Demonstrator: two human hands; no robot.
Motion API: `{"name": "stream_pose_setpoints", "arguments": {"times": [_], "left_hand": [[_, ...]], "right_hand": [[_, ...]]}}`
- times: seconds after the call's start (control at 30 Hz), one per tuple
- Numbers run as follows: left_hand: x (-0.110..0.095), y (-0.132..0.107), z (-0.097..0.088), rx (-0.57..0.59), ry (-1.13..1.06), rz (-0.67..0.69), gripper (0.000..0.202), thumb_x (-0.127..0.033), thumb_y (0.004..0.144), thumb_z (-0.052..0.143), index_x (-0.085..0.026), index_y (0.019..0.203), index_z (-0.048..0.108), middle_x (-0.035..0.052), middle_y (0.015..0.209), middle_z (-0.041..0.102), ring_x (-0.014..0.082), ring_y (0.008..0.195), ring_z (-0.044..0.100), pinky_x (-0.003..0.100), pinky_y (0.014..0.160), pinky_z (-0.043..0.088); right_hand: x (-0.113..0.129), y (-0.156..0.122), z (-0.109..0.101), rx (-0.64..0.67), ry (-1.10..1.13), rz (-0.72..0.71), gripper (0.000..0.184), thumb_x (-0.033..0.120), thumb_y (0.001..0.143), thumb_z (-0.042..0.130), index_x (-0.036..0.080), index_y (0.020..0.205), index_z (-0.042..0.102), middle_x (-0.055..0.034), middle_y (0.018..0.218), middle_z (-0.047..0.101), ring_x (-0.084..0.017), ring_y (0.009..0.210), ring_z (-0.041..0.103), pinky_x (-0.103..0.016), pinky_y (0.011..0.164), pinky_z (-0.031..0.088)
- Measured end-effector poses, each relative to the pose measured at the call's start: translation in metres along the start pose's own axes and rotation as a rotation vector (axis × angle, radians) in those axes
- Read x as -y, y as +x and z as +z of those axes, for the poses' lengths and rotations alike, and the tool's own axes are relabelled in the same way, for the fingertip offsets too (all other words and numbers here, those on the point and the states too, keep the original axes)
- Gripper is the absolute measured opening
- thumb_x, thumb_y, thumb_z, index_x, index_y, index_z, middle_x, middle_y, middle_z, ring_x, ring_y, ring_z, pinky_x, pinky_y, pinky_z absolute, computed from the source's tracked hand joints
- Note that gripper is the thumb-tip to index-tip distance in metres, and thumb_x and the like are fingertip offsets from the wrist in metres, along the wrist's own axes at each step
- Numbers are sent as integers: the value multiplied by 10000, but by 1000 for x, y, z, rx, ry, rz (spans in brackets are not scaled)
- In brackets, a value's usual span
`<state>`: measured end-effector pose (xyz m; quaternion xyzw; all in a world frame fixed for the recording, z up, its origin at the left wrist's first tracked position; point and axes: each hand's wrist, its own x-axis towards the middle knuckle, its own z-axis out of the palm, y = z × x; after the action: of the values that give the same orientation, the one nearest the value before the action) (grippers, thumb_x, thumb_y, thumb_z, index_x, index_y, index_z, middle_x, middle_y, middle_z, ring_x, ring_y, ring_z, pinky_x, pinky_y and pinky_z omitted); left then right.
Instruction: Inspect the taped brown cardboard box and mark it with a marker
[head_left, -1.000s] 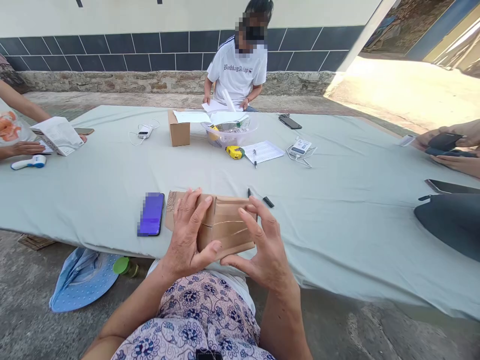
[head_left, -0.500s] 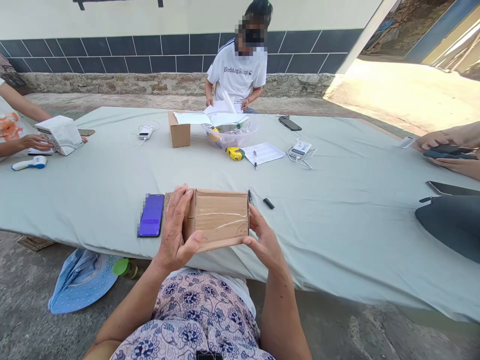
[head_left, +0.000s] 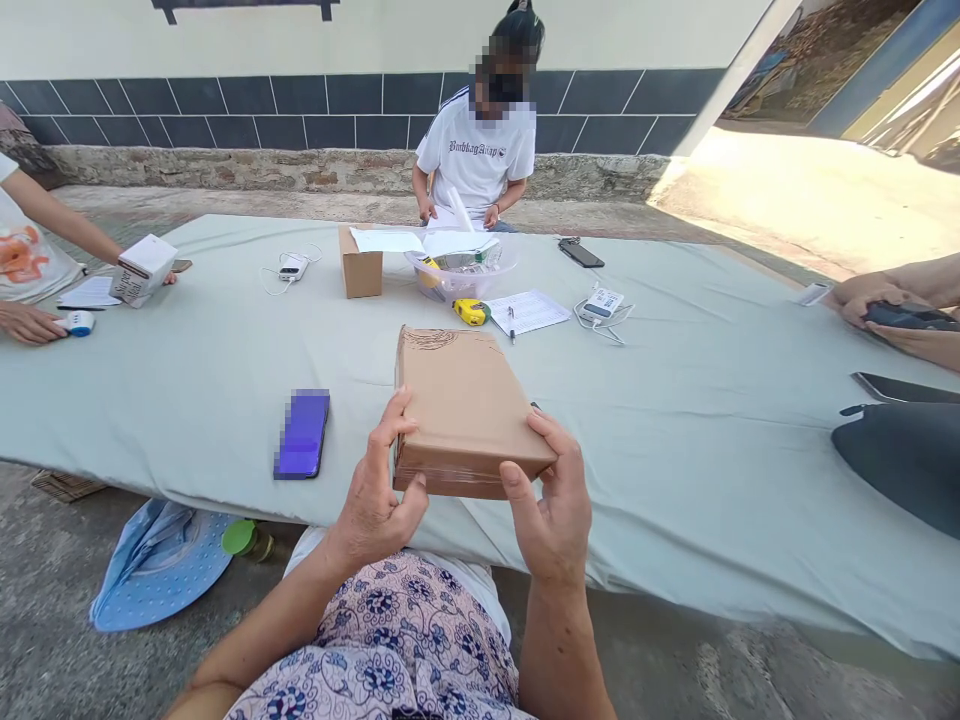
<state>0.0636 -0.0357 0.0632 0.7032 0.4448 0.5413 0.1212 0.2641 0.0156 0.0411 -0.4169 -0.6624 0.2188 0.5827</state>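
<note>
A brown cardboard box (head_left: 469,390) is held between my two hands above the table's near side, tilted, with its broad face up and its taped side toward me. Dark scribbled lines mark its far left corner. My left hand (head_left: 382,480) grips the left edge, thumb at the near lower corner. On the right edge, my right hand (head_left: 555,490) has its fingers on the top face and its thumb on the near side. Left of the box lies a phone (head_left: 304,435) with a purple screen. The box hides most of the marker behind it.
A plastic basin (head_left: 465,275) with papers, a small carton (head_left: 361,270) and a yellow tape measure (head_left: 471,312) stand across the table (head_left: 187,380). White power banks (head_left: 600,305) lie about. A person sits opposite; others' hands show at left and right. A dark cap (head_left: 900,460) lies at right.
My hands have turned the box and shifted it slightly right; a broad plain face now shows. At left, another person's hand has moved onto the white-and-blue thermometer, and the white box there has turned.
</note>
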Motion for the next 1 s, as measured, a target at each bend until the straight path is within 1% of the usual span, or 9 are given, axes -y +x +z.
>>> {"name": "stream_pose_setpoints", "arguments": {"times": [0.1,0.2,0.27,0.33,0.4,0.5,0.6,0.77,1.0], "left_hand": [[10,-3,13,-86,-41,-195,459,-169,910,585,-249,1327,412,190,1684,316,307,1549,380,510,1181,473],[17,-4,19,-215,-53,-361,357,-321,926,658,-243,1213,460,184,1623,422,307,1482,476,487,1143,488],[19,-4,20,-284,-18,-391,361,-394,923,695,-243,1172,480,168,1580,484,303,1453,507,473,1124,494],[19,-5,21,-331,50,-346,401,-442,909,730,-239,1161,494,170,1551,517,305,1430,531,460,1093,511],[18,-5,22,-361,133,-247,422,-459,906,742,-228,1168,504,189,1527,536,307,1407,554,454,1070,523],[15,-6,25,-375,250,-110,390,-425,927,732,-208,1179,527,210,1495,559,308,1395,568,453,1070,527],[14,-7,28,-362,294,-49,325,-361,951,708,-199,1188,556,206,1480,569,295,1392,571,433,1081,528],[16,-8,25,-332,283,-39,234,-291,990,644,-201,1195,580,181,1482,569,265,1396,566,398,1100,520],[21,-4,13,-261,249,-131,185,-325,1029,572,-222,1169,636,148,1484,545,253,1388,556,405,1103,514]], "right_hand": [[8,0,9,-38,-144,-120,442,445,970,637,276,1370,556,-140,1438,562,-348,1382,524,-574,1121,475],[12,-2,21,-7,-265,-181,437,482,954,657,260,1320,564,-153,1369,576,-344,1300,567,-572,1061,516],[11,-4,27,13,-291,-179,444,521,950,654,245,1285,556,-158,1326,580,-335,1254,583,-560,1030,531],[10,-5,33,13,-293,-152,453,565,949,638,239,1248,544,-158,1300,582,-329,1228,589,-547,1006,540],[9,-7,36,-3,-293,-119,471,613,940,626,240,1214,537,-156,1281,584,-331,1224,585,-542,990,540],[6,-8,38,-10,-286,-79,507,656,918,631,240,1190,532,-156,1268,586,-336,1227,576,-530,971,538],[3,-8,37,-14,-275,-58,527,679,903,640,236,1171,543,-154,1251,592,-335,1214,577,-509,946,540],[1,-6,34,-37,-261,-77,492,659,911,652,236,1147,571,-130,1209,619,-311,1175,600,-493,954,540],[4,-5,31,-10,-196,-136,281,434,1027,577,231,1210,642,-122,1257,645,-262,1207,625,-451,1000,541]]}}
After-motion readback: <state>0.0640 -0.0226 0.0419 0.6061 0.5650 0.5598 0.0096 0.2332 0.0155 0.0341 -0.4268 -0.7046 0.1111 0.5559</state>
